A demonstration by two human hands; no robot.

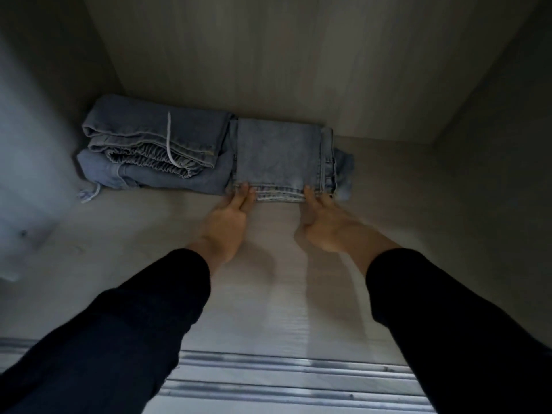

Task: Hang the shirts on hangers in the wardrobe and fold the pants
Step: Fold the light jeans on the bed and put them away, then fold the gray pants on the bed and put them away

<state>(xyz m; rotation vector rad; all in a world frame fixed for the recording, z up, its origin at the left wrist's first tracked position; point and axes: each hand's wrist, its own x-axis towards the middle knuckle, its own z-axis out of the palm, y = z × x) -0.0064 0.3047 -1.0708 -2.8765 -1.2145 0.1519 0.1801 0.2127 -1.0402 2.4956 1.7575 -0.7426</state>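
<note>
Folded light-blue jeans (279,153) are laid at the back edge of the wardrobe shelf (388,204), touching a drawstring pair (155,144) piled in the back left corner. Their near hem is touched by the outstretched fingers of the left hand (227,222) and right hand (325,225); nothing is clasped. Black sleeves (119,324) are worn.

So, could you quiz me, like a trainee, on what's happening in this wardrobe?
1. True or false: the left hand and right hand touch the near edge of the right-hand jeans.
2. The white drawstring lies on: A) the left-hand pile, B) the right-hand jeans, C) a shirt.
3. Fill in: the jeans sit against the wardrobe's ____ wall.
Key: 1 true; 2 A; 3 back.
</note>
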